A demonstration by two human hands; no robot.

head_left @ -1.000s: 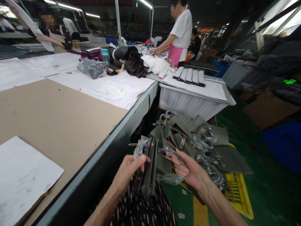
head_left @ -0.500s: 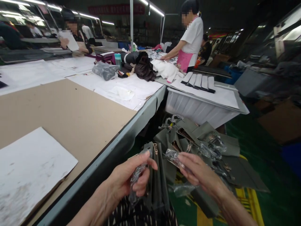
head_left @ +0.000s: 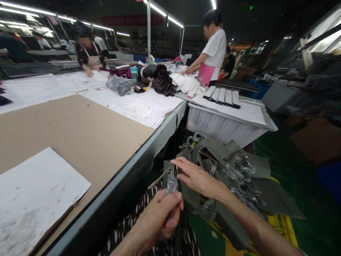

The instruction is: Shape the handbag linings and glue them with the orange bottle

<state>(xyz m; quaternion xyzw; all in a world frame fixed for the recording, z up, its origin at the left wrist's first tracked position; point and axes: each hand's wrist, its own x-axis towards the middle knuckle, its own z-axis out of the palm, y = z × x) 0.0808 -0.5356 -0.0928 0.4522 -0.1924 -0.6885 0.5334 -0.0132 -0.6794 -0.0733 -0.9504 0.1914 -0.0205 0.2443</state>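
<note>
My left hand [head_left: 168,213] is closed around a handle wrapped in clear plastic [head_left: 172,182]. That handle belongs to a grey-green handbag [head_left: 167,165] standing upright at my lap, its lower part hidden by my hands. A thin strap with a metal end [head_left: 158,179] sticks out to the left of the bag. Over the bag's top edge lies my right hand [head_left: 195,177], fingers stretched out and touching it near the zip. Right of the bag, a heap of similar grey-green bags [head_left: 259,165] has plastic-wrapped handles and gold-coloured fittings.
On the left runs a long worktable [head_left: 80,124] bearing a stained white sheet [head_left: 39,188]. A white plastic bin [head_left: 215,122] with pale strips [head_left: 223,96] on top stands ahead. Yellow slats [head_left: 283,227] lie under the heap. Two people [head_left: 213,46] [head_left: 89,53] work across the tables.
My right hand has left the plastic-wrapped handle on the right and moved left onto the bag's top. My left hand has moved right and down, still on its handle. A person opposite lowered a white sheet.
</note>
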